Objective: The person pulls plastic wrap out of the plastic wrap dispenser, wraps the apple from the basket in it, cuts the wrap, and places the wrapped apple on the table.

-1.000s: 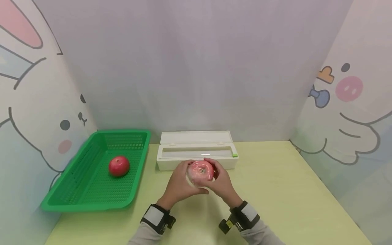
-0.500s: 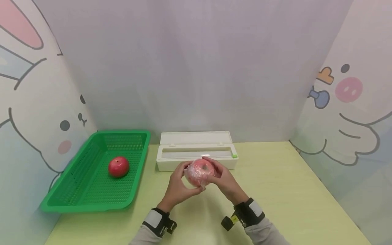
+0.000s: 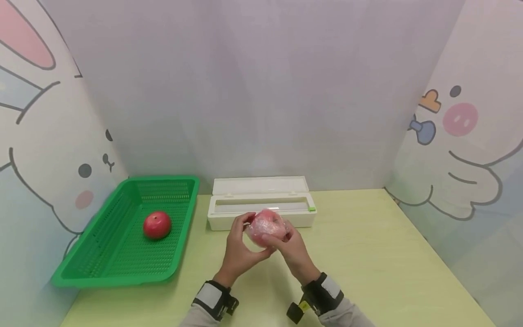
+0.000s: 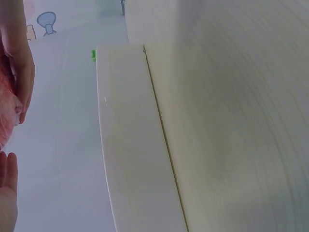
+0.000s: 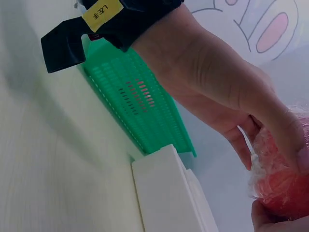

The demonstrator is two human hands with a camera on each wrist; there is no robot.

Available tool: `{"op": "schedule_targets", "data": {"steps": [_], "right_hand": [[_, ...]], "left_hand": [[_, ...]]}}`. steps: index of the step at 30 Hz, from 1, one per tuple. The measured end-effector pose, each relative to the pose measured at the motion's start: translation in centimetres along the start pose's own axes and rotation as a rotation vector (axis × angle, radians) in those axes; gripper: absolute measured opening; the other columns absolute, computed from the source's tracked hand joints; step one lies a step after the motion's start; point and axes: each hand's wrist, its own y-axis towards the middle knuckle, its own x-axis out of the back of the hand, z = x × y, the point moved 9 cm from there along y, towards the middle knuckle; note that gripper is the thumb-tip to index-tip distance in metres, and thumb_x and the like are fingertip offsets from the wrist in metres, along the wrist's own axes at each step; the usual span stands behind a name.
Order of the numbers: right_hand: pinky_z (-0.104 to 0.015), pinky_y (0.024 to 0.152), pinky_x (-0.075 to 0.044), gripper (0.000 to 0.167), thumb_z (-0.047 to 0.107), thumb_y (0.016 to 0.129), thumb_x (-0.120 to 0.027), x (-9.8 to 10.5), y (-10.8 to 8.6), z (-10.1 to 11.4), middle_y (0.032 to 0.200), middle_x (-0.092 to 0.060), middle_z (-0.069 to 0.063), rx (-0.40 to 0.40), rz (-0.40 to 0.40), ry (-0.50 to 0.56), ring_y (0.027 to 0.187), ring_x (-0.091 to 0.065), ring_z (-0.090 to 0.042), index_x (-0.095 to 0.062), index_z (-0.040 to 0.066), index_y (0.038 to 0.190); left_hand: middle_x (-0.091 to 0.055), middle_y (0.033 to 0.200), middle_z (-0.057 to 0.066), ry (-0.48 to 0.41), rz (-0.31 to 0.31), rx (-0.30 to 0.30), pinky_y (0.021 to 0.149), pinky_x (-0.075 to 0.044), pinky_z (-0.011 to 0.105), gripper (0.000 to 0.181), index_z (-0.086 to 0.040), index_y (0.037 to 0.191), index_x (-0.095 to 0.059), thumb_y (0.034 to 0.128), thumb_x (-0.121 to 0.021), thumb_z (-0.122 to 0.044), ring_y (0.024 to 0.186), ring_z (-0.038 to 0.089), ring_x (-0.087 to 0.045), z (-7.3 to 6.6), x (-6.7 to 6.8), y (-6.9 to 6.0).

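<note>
Between both hands, above the table, is a red apple (image 3: 267, 228) covered in crinkled clear film. The left hand (image 3: 241, 250) curls round its left side, thumb underneath. On the other side the right hand (image 3: 295, 252) grips it, with the thumb across the front. In the right wrist view bunched film shows on the apple (image 5: 280, 179) close to a hand's fingers. Only part of the apple (image 4: 7, 104) appears at the left edge of the left wrist view. Just behind the hands stands a white film box (image 3: 220, 222), lid up.
A green basket (image 3: 184, 227) stands at the left with one bare red apple (image 3: 157, 225) in it. The box has a small green piece (image 3: 312, 209) at its right end. Printed cloth walls (image 3: 261, 91) close off the back and sides of the yellow-green table (image 3: 367, 254).
The apple has tilted and turned in the hands, and its film looks more bunched. The right hand has shifted, its thumb now farther left across the front. The whole view has moved slightly.
</note>
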Motion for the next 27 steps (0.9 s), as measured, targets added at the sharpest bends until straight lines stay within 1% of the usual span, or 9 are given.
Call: {"op": "schedule_targets", "data": {"steps": [4, 7, 11, 13, 16, 19, 23, 25, 27], "right_hand": [[-0.021, 0.091, -0.049, 0.06, 0.012, 0.083, -0.07, 1.7, 0.0, -0.3, 0.132, -0.054, -0.015, 0.005, -0.075, -0.04, 0.112, -0.054, -0.015, -0.045, 0.005, 0.137], [-0.019, 0.09, -0.049, 0.062, 0.01, 0.083, -0.069, 3.7, 0.3, -0.1, 0.135, -0.052, -0.014, 0.023, -0.108, -0.075, 0.112, -0.054, -0.011, -0.043, 0.008, 0.14], [-0.014, 0.087, -0.05, 0.065, 0.006, 0.083, -0.069, 7.7, 0.8, 0.1, 0.139, -0.048, -0.016, 0.018, -0.202, -0.119, 0.112, -0.052, -0.009, -0.041, 0.008, 0.141], [-0.011, 0.084, -0.049, 0.068, 0.007, 0.083, -0.07, 10.1, 1.0, 0.1, 0.14, -0.045, -0.018, 0.006, -0.264, -0.159, 0.114, -0.049, -0.012, -0.038, 0.005, 0.142], [-0.008, 0.082, -0.046, 0.074, 0.013, 0.083, -0.072, 13.8, 1.3, 0.3, 0.143, -0.042, -0.018, -0.019, -0.347, -0.263, 0.121, -0.045, -0.019, -0.033, 0.005, 0.145], [-0.019, 0.095, -0.045, 0.083, 0.022, 0.083, -0.074, 17.4, 1.7, 0.4, 0.147, -0.038, -0.018, -0.029, -0.406, -0.374, 0.13, -0.041, -0.025, -0.027, 0.005, 0.148], [-0.046, 0.112, -0.037, 0.095, 0.034, 0.082, -0.074, 21.2, 2.2, -0.5, 0.153, -0.031, -0.021, -0.085, -0.427, -0.501, 0.138, -0.034, -0.033, -0.017, 0.004, 0.152], [-0.053, 0.114, -0.033, 0.099, 0.038, 0.082, -0.074, 22.6, 2.4, -1.3, 0.153, -0.028, -0.024, -0.122, -0.416, -0.565, 0.139, -0.031, -0.036, -0.014, 0.002, 0.152], [-0.055, 0.114, -0.032, 0.102, 0.041, 0.081, -0.074, 23.8, 2.6, -2.1, 0.153, -0.027, -0.026, -0.153, -0.403, -0.63, 0.14, -0.031, -0.039, -0.012, 0.0, 0.152]], "left_hand": [[-0.053, 0.131, 0.013, -0.001, 0.04, 0.005, 0.096, -0.052, 0.037, 0.095, -0.006, 0.136, -0.044, 0.0581, -0.092, -0.031, 0.12, 0.025, -0.053, 0.6, 0.0, -0.3], [-0.052, 0.133, 0.015, 0.039, 0.033, -0.007, 0.095, -0.051, 0.04, 0.095, -0.003, 0.136, -0.044, 0.0586, -0.091, -0.032, 0.122, 0.027, -0.052, 1.3, 0.8, -0.4], [-0.054, 0.132, 0.017, 0.078, 0.007, -0.002, 0.096, -0.048, 0.041, 0.093, -0.001, 0.135, -0.045, 0.0585, -0.091, -0.028, 0.12, 0.028, -0.053, 2.5, 2.3, -0.7], [-0.054, 0.131, 0.019, 0.08, -0.009, 0.012, 0.096, -0.047, 0.042, 0.092, -0.001, 0.134, -0.046, 0.058, -0.091, -0.025, 0.118, 0.03, -0.054, 3.2, 3.2, -0.9], [-0.055, 0.13, 0.019, 0.087, -0.022, 0.038, 0.097, -0.046, 0.044, 0.09, 0.0, 0.133, -0.047, 0.0586, -0.091, -0.023, 0.117, 0.033, -0.054, 4.1, 4.2, -1.1], [-0.055, 0.13, 0.019, 0.103, -0.029, 0.054, 0.098, -0.046, 0.045, 0.089, 0.001, 0.133, -0.047, 0.0595, -0.09, -0.023, 0.118, 0.033, -0.054, 4.8, 4.9, -1.1], [-0.056, 0.129, 0.02, 0.114, -0.049, 0.061, 0.097, -0.046, 0.041, 0.087, 0.002, 0.132, -0.048, 0.0593, -0.09, -0.022, 0.117, 0.031, -0.055, 5.1, 5.5, -1.2], [-0.057, 0.127, 0.02, 0.112, -0.061, 0.06, 0.098, -0.046, 0.037, 0.086, 0.002, 0.131, -0.049, 0.0588, -0.09, -0.021, 0.116, 0.029, -0.055, 5.1, 5.7, -1.3], [-0.058, 0.127, 0.019, 0.109, -0.067, 0.057, 0.098, -0.046, 0.033, 0.086, 0.002, 0.131, -0.05, 0.0586, -0.09, -0.02, 0.115, 0.028, -0.056, 5.1, 5.8, -1.4]]}}
